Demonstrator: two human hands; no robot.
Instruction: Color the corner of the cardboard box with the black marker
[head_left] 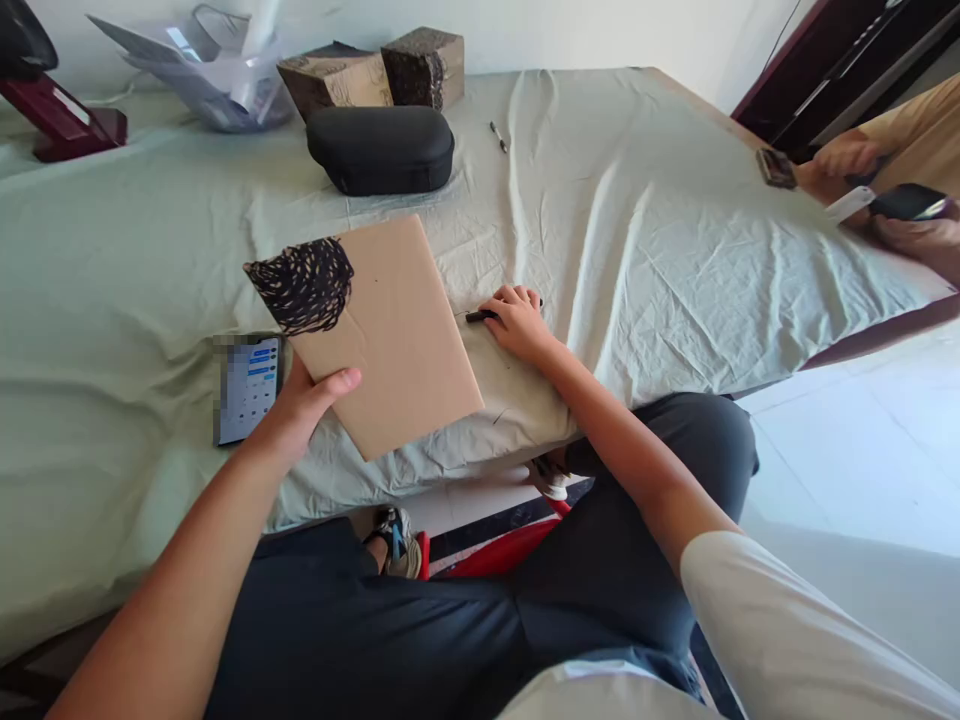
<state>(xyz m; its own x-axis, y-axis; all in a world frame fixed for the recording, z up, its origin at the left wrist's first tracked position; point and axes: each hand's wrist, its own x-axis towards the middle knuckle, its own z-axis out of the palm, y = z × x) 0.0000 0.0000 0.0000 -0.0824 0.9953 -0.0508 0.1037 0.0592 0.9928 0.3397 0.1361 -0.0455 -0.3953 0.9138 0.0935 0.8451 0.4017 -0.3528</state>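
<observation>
My left hand [315,395] grips a brown cardboard piece [409,330] by its near left edge, thumb on top and fingers hidden beneath. Dense black scribbles [304,288] cover its far left corner. Whether it is a flat box or a thick sheet, I cannot tell. To the right of the cardboard, my right hand [516,320] rests on the cloth with its fingers closed over a black pen [477,316]. One end of the pen sticks out to the left of the fingers. A phone [249,390] with a lit screen lies beside my left hand.
A light green cloth [675,270] covers the table. At the back stand a black zip case [381,150], two scribbled cardboard boxes [435,65], a clear plastic bin [232,100] and a small pen [499,137]. Another person's hands [847,155] hold a dark object at right.
</observation>
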